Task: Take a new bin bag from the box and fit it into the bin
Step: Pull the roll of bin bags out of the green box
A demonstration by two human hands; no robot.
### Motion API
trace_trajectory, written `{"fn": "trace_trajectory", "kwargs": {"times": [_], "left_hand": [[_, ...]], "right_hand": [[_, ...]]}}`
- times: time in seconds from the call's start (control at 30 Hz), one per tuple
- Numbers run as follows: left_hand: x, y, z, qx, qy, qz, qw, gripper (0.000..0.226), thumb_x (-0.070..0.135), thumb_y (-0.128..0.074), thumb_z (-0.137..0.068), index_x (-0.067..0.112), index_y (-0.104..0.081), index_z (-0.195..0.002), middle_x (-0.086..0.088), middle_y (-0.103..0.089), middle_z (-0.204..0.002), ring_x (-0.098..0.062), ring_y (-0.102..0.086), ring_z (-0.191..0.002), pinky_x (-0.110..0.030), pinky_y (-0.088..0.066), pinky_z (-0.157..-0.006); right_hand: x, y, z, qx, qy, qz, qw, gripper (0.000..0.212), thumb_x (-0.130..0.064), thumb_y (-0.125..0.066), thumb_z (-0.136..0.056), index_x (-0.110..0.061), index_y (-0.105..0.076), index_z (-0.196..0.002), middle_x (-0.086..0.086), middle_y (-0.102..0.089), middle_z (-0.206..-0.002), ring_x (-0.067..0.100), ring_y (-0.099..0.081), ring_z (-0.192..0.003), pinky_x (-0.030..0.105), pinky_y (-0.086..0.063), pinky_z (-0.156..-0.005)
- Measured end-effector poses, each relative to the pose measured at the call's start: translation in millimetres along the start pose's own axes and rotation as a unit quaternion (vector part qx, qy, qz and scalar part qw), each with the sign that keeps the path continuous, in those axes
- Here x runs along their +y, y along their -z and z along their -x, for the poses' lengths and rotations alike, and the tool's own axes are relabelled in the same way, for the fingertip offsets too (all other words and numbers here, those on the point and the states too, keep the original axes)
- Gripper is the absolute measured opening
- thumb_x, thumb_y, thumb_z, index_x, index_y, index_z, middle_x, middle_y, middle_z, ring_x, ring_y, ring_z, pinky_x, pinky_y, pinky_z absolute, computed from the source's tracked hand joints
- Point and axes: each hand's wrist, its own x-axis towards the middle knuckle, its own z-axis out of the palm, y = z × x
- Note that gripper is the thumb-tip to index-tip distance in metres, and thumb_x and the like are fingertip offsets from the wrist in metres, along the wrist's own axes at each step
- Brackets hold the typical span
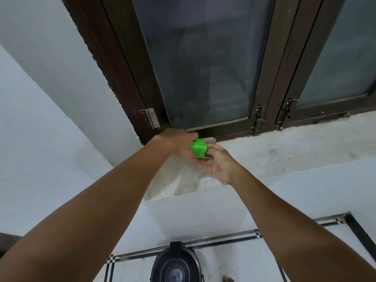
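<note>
Small green box (198, 148) up at the window sill (274, 151), corner toward camera, long axis not readable since it looks near-cubic; pale open flap at its far top edge. Left hand (179, 143) wraps over its left side, fingers closed on it; right hand (218, 162) palm-up, fingertips touching its right lower edge. Dark bin (176, 265) on the floor below, mouth up, no liner visible.
</note>
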Motion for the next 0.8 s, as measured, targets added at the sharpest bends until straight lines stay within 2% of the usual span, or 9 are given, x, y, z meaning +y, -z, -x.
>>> {"fn": "trace_trajectory", "kwargs": {"times": [0.07,0.17,0.3,0.4,0.47,0.63,0.8], "left_hand": [[-2.0,5.7,2.5,-0.010,0.015,0.015,1.000,0.053,0.069,-0.068,-0.074,0.033,-0.048,-0.108,0.003,-0.063,-0.106,-0.021,-0.060,-0.088,-0.032,-0.045,-0.071],[-4.0,8.4,5.1,-0.022,0.039,0.065,0.997,0.056,0.065,-0.069,-0.075,0.034,-0.051,-0.118,0.004,-0.060,-0.104,-0.020,-0.061,-0.086,-0.030,-0.045,-0.067],[-9.0,1.3,5.5,-0.012,0.045,0.114,0.992,0.076,0.072,-0.075,-0.054,0.038,-0.050,-0.118,0.004,-0.063,-0.109,-0.019,-0.064,-0.089,-0.035,-0.057,-0.078],[-10.6,-5.6,7.5,-0.007,0.051,0.138,0.989,0.092,0.071,-0.084,-0.046,0.036,-0.049,-0.123,0.004,-0.061,-0.113,-0.019,-0.064,-0.094,-0.041,-0.059,-0.083],[-11.6,-10.7,8.5,0.004,0.055,0.162,0.985,0.088,0.065,-0.088,-0.050,0.032,-0.049,-0.123,0.005,-0.059,-0.112,-0.018,-0.063,-0.095,-0.040,-0.059,-0.082],[-11.2,-24.2,10.3,0.047,0.040,0.203,0.977,0.068,0.037,-0.089,-0.067,0.025,-0.052,-0.123,0.004,-0.058,-0.116,-0.017,-0.060,-0.097,-0.033,-0.054,-0.078],[-8.8,-36.2,11.6,0.070,0.045,0.209,0.974,0.069,0.032,-0.086,-0.070,0.025,-0.050,-0.129,0.000,-0.058,-0.127,-0.022,-0.060,-0.103,-0.040,-0.056,-0.086]], "right_hand": [[-2.7,1.3,3.6,-0.017,0.010,0.004,1.000,0.025,-0.005,-0.051,-0.103,-0.016,-0.065,-0.120,0.012,-0.074,-0.112,0.026,-0.076,-0.086,0.033,-0.060,-0.062],[-7.4,2.5,8.3,-0.044,0.009,-0.014,0.999,0.025,-0.009,-0.052,-0.101,-0.019,-0.067,-0.118,0.010,-0.075,-0.112,0.028,-0.074,-0.095,0.031,-0.059,-0.061],[-10.2,2.1,11.8,-0.049,0.023,-0.001,0.999,0.017,-0.015,-0.055,-0.102,-0.018,-0.067,-0.112,0.010,-0.076,-0.111,0.031,-0.075,-0.094,0.031,-0.059,-0.063],[-7.7,-0.4,8.6,0.003,0.080,0.073,0.994,0.016,-0.015,-0.062,-0.100,-0.013,-0.064,-0.115,0.015,-0.076,-0.114,0.029,-0.077,-0.093,0.032,-0.060,-0.059],[-7.8,-2.3,6.7,0.015,0.095,0.082,0.992,0.021,-0.018,-0.063,-0.100,-0.014,-0.064,-0.120,0.014,-0.076,-0.114,0.028,-0.078,-0.093,0.034,-0.062,-0.061],[-10.4,-1.0,9.3,-0.039,0.059,0.081,0.994,0.024,-0.025,-0.061,-0.102,-0.019,-0.065,-0.125,0.008,-0.076,-0.115,0.026,-0.077,-0.097,0.036,-0.061,-0.070],[-6.6,0.0,2.0,0.038,0.109,0.131,0.985,0.018,-0.011,-0.060,-0.100,-0.014,-0.062,-0.118,0.013,-0.074,-0.113,0.026,-0.079,-0.085,0.041,-0.065,-0.068]]}}
